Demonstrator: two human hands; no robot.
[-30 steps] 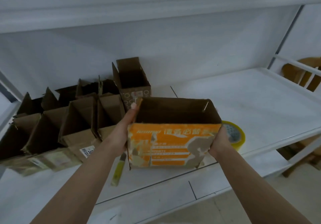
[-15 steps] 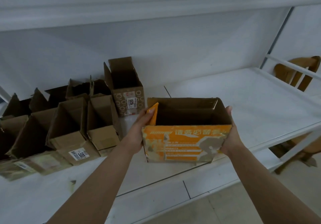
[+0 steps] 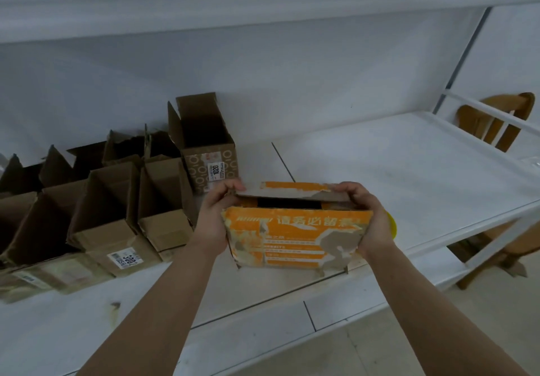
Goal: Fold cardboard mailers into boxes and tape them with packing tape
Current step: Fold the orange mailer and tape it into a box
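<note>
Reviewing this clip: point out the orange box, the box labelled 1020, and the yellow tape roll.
orange box (image 3: 295, 238): head view, its printed front face.
box labelled 1020 (image 3: 214, 171): head view, the white label on its front.
yellow tape roll (image 3: 392, 226): head view, the rim showing beyond the right wrist.

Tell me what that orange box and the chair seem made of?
The orange box looks like printed cardboard: grey-brown board shows where the glossy orange skin has peeled, and its edges are frayed. The chair looks like varnished wood, honey-brown with a slight sheen, though blur hides any grain.
</note>
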